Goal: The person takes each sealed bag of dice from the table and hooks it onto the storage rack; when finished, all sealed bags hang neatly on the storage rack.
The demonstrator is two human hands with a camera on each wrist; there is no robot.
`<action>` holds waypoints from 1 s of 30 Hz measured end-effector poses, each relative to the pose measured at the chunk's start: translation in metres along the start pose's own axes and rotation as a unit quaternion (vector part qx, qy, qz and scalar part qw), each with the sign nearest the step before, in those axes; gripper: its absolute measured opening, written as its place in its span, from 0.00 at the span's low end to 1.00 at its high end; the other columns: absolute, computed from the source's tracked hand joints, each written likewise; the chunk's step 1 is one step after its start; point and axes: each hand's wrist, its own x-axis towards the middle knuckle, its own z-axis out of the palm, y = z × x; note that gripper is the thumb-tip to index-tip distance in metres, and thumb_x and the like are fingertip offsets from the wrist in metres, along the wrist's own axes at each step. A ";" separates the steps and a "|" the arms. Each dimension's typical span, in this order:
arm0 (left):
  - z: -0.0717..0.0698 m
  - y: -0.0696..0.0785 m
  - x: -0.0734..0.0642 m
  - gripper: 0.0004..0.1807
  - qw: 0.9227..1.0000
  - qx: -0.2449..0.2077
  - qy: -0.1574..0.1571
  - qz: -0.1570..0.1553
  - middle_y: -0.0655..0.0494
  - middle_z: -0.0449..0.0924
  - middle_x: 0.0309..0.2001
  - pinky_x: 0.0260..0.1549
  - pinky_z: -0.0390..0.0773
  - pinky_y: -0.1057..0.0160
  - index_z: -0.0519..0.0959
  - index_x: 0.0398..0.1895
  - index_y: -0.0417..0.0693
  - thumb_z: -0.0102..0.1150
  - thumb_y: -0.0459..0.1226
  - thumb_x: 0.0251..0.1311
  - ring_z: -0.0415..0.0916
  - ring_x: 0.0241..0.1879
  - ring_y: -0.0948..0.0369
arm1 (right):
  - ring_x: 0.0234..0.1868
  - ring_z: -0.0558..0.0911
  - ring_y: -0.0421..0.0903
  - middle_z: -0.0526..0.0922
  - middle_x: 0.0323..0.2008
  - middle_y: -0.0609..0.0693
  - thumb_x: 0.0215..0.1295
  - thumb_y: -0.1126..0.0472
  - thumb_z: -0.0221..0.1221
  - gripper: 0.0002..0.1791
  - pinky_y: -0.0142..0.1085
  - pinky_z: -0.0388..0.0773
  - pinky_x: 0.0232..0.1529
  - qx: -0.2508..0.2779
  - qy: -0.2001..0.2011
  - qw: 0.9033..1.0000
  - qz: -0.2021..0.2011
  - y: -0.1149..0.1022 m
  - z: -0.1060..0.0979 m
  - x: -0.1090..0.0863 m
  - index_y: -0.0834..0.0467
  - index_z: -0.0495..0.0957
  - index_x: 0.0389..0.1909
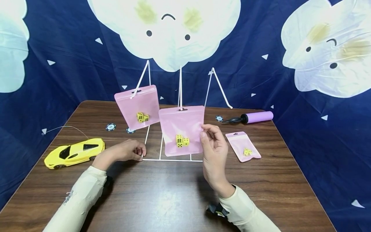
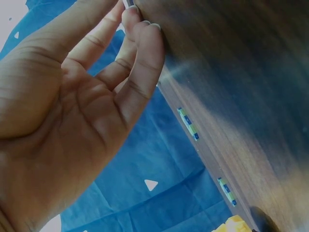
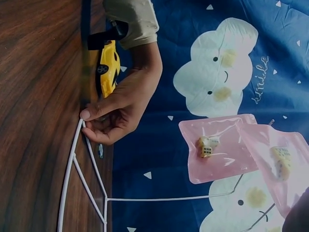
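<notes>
A white wire display rack [image 1: 174, 160] with three hooked arms stands on the table. My left hand [image 1: 126, 150] pinches the front left corner of its base between thumb and fingers, which the right wrist view also shows. My right hand [image 1: 215, 158] pinches the right edge of a pink zip bag [image 1: 171, 124] with yellow dice [image 1: 179, 140] inside. The hang hole of this bag is right at the tip of the middle hook. From the left hook hangs another pink bag [image 1: 127, 108], also with yellow dice [image 1: 142, 117]. The right hook [image 1: 223, 88] carries no bag.
A third pink bag [image 1: 239, 141] with dice lies right of the rack. Behind it is a purple hand pump [image 1: 259, 117]. Several poker chips [image 1: 110, 127] lie towards the back. A yellow toy car [image 1: 75, 153] stands beside my left forearm. Blue cloud-print cloth [image 1: 72, 77] surrounds the table.
</notes>
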 end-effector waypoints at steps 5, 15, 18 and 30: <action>-0.001 0.001 0.002 0.08 1.000 -0.001 -0.003 -0.008 0.61 0.78 0.31 0.36 0.74 0.62 0.83 0.36 0.47 0.75 0.28 0.62 0.73 0.33 0.63 | 0.52 0.79 0.42 0.82 0.50 0.52 0.74 0.77 0.59 0.13 0.29 0.76 0.55 0.001 0.003 1.000 0.013 0.003 -0.001 0.002 0.62 0.84 0.52; 0.000 0.002 0.000 0.09 1.000 0.009 -0.002 -0.014 0.61 0.77 0.31 0.37 0.74 0.61 0.83 0.35 0.47 0.75 0.28 0.61 0.72 0.34 0.63 | 0.53 0.79 0.42 0.82 0.51 0.53 0.75 0.76 0.59 0.12 0.29 0.75 0.54 -0.003 0.012 1.000 0.027 0.010 0.000 0.003 0.62 0.84 0.52; 0.001 0.001 -0.001 0.09 1.000 0.003 -0.005 -0.017 0.61 0.77 0.31 0.36 0.74 0.62 0.83 0.36 0.47 0.75 0.28 0.61 0.72 0.33 0.63 | 0.54 0.80 0.43 0.82 0.52 0.53 0.74 0.77 0.58 0.13 0.29 0.75 0.56 -0.003 0.013 0.999 0.029 0.012 0.000 0.003 0.61 0.84 0.52; 0.000 0.002 0.000 0.09 1.000 0.005 0.002 -0.009 0.61 0.77 0.30 0.36 0.73 0.62 0.83 0.35 0.47 0.76 0.29 0.61 0.72 0.33 0.64 | 0.52 0.85 0.46 0.83 0.51 0.55 0.78 0.74 0.57 0.11 0.36 0.82 0.58 -0.012 0.014 0.999 0.045 0.020 -0.010 0.010 0.69 0.80 0.57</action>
